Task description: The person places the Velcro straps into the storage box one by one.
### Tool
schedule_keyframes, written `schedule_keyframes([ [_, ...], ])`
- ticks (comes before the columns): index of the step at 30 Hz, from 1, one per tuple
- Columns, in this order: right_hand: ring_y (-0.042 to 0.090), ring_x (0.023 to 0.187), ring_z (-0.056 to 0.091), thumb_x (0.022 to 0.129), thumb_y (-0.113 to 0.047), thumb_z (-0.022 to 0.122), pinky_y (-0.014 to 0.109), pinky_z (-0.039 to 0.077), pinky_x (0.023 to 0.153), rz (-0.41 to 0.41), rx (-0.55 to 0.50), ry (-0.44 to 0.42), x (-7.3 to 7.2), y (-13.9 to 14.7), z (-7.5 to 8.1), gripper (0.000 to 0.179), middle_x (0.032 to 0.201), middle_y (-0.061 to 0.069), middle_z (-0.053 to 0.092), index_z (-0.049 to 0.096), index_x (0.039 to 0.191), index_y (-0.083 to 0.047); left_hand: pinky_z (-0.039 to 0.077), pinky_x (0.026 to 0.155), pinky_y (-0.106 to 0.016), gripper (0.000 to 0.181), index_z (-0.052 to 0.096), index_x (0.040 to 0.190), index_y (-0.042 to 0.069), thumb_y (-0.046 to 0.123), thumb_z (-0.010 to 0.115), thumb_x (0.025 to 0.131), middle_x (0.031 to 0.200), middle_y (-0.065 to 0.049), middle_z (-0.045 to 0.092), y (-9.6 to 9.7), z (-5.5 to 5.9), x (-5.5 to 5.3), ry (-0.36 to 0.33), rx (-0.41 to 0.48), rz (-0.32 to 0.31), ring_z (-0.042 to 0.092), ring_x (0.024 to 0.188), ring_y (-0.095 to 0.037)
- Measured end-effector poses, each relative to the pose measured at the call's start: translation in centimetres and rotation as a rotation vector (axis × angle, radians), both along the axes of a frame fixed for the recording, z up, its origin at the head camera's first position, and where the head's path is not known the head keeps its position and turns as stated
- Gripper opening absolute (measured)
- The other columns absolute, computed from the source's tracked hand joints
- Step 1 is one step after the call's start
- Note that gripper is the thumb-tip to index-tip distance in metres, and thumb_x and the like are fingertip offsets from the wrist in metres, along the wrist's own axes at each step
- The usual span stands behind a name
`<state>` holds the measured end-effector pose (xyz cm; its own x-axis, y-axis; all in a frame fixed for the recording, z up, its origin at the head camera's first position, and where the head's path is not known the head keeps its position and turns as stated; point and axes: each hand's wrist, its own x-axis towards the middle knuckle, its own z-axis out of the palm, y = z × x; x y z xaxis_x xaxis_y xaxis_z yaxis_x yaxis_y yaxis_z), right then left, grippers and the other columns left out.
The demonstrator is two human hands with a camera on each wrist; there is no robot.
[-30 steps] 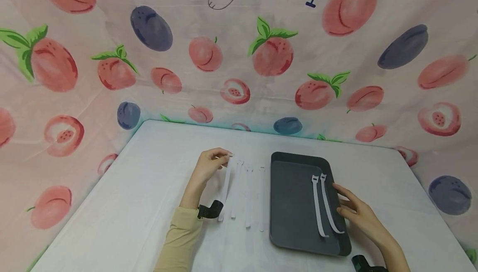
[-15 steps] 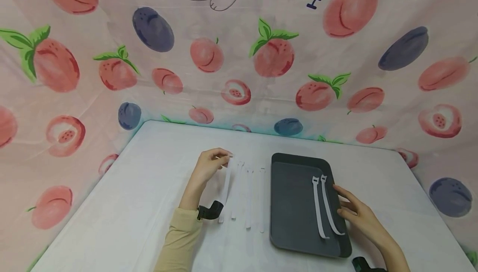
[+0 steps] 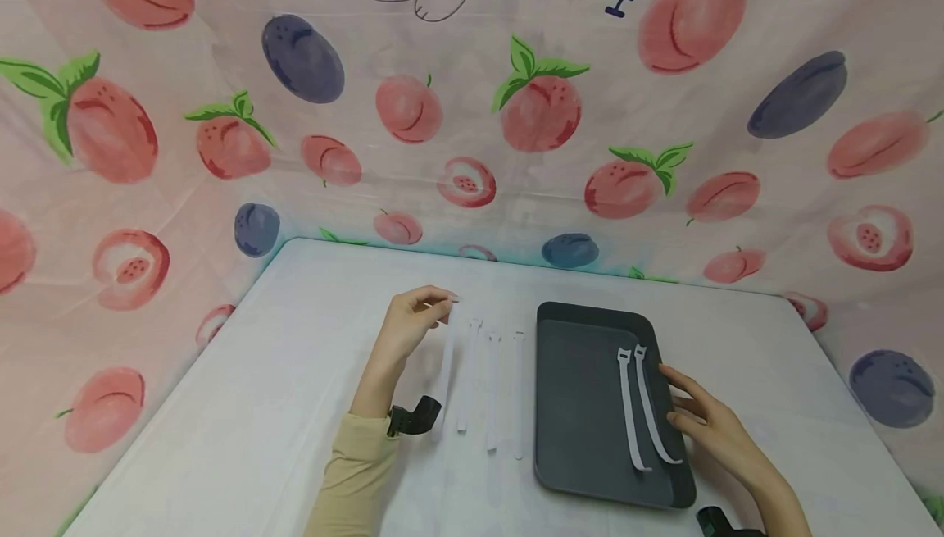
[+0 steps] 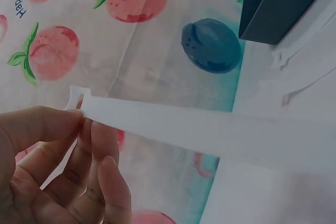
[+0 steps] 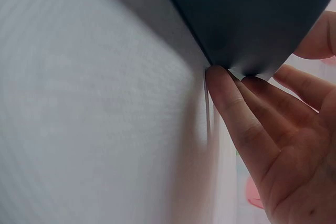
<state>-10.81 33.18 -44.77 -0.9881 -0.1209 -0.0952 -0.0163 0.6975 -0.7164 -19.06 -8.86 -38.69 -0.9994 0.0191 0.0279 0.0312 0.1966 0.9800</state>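
My left hand (image 3: 413, 324) pinches a white hook-and-loop cable tie (image 4: 157, 121) by its slotted head, between thumb and fingertips. The flat strap slants down from there toward the table. Three more white ties lie side by side to its right, the nearest tie (image 3: 468, 381) just beside the held one. A dark grey tray (image 3: 575, 406) stands right of them, with two ties (image 3: 629, 406) lying lengthwise near its right side. My right hand (image 3: 719, 430) rests its nearly straight fingers (image 5: 236, 108) against the tray's right outer wall, in the right wrist view under its edge.
A white cloth-like surface covers the table (image 3: 295, 340). Behind and to the sides hangs a pink curtain (image 3: 354, 45) printed with fruit. A black wrist camera (image 3: 416, 416) sits on the left wrist, close over the ties; another camera (image 3: 719, 521) is on the right wrist.
My left hand has risen slightly and moved a little away from me, drawing the pinched tie up with it. The right hand and tray stay in place.
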Motion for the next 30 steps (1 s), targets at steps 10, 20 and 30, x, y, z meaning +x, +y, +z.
schedule_keyframes([
  [10,0.051,0.123,0.05,0.096,-0.02,0.054,0.067,0.043,0.091,-0.001,-0.005,-0.008,0.1,0.1,-0.1,0.062,0.149,0.026,0.037,0.028,0.152,-0.019,0.049,0.073,-0.027,0.018,0.072,0.105,0.003,0.011,0.064,0.09,0.076,-0.005,0.068,0.4,0.9,0.5,0.04,0.015,-0.013,0.063,0.07,-0.01],
  [20,0.052,0.123,0.05,0.095,-0.02,0.054,0.066,0.043,0.092,0.001,-0.005,-0.007,0.0,0.1,0.0,0.062,0.148,0.027,0.038,0.029,0.152,-0.019,0.05,0.071,-0.025,0.017,0.071,0.104,0.001,0.007,0.064,0.09,0.088,-0.012,0.067,2.0,1.6,1.1,0.059,0.034,-0.018,0.063,0.068,-0.01],
  [30,0.054,0.124,0.049,0.096,-0.02,0.054,0.066,0.043,0.092,0.005,-0.011,-0.007,0.0,0.1,0.1,0.062,0.148,0.027,0.037,0.028,0.152,-0.018,0.05,0.07,-0.027,0.016,0.071,0.104,0.003,0.007,0.064,0.089,0.089,-0.014,0.066,4.1,1.6,1.8,0.088,0.031,-0.08,0.061,0.066,-0.008],
])
